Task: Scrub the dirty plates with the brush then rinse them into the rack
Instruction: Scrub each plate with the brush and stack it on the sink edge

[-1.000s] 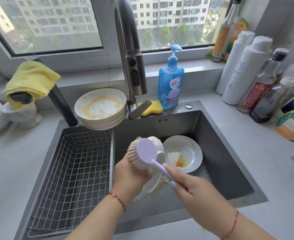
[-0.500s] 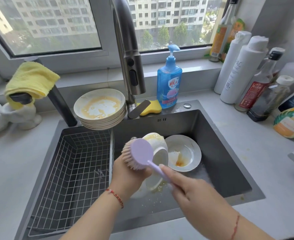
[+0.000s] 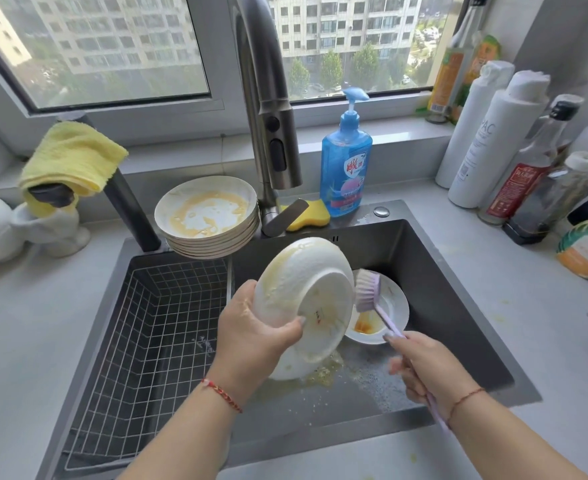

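My left hand (image 3: 251, 337) grips a white plate (image 3: 306, 289) tilted with its underside toward me, above the sink. My right hand (image 3: 427, 368) holds the lilac brush (image 3: 367, 289) by its handle. The bristle head touches the plate's right edge. A second dirty plate (image 3: 389, 313) with orange sauce lies flat in the sink behind the brush. Another white plate (image 3: 285, 368) sits partly hidden under the held one. A stack of dirty plates (image 3: 206, 216) with yellow residue rests on the sink's back rim. The wire rack (image 3: 154, 327) fills the sink's left half.
The tall faucet (image 3: 268, 133) hangs over the sink's middle. Blue dish soap (image 3: 346, 168) and a yellow sponge (image 3: 308, 218) stand behind the sink (image 3: 459, 306). Bottles (image 3: 493, 140) crowd the right counter. A yellow cloth (image 3: 71, 164) drapes at left. Food scraps lie on the sink floor.
The left hand has turned the plate so its underside faces me and lifted it. The brush has moved from the plate's left front to its right edge.
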### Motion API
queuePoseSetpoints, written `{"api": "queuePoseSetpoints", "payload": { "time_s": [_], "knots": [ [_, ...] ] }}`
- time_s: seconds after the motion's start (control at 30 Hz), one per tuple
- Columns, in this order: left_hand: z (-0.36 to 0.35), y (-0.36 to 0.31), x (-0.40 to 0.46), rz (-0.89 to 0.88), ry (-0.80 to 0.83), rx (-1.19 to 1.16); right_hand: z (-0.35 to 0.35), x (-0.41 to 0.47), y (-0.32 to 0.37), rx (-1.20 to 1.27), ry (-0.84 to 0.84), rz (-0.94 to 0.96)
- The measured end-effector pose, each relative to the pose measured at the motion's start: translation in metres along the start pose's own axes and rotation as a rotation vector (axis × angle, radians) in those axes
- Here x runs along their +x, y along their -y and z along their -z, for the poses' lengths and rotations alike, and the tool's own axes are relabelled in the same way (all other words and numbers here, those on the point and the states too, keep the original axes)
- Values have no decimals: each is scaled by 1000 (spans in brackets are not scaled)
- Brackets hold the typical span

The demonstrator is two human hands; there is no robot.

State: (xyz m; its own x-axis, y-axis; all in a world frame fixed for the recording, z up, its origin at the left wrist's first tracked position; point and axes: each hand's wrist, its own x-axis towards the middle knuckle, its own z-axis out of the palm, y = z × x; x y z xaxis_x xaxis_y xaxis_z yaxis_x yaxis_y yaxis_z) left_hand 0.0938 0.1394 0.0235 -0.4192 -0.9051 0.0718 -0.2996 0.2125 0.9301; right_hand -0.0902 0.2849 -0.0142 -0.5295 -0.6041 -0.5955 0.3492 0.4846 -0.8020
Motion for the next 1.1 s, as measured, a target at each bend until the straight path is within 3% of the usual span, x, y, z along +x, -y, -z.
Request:
{"api": "queuePoseSetpoints", "payload": {
  "time_s": [0.2,0.37,0.53,0.73,0.97,1.1],
  "knots": [
    [-3,-6,-2,78,-29,-387,-34,8,4,220,26,105],
    [3,0,-3,94,21,-471,-33,7,11,255,63,180],
    [14,3,-2,112,121,-229,-12,3,35,39,82,305],
    [14,-2,3,19,307,162,-2,11,56,-527,41,550],
    [3,-13,3,-190,378,423,-11,3,56,-807,11,746],
    [2,-8,0,-160,276,364,-9,2,53,-716,-61,772]
  ]
}}
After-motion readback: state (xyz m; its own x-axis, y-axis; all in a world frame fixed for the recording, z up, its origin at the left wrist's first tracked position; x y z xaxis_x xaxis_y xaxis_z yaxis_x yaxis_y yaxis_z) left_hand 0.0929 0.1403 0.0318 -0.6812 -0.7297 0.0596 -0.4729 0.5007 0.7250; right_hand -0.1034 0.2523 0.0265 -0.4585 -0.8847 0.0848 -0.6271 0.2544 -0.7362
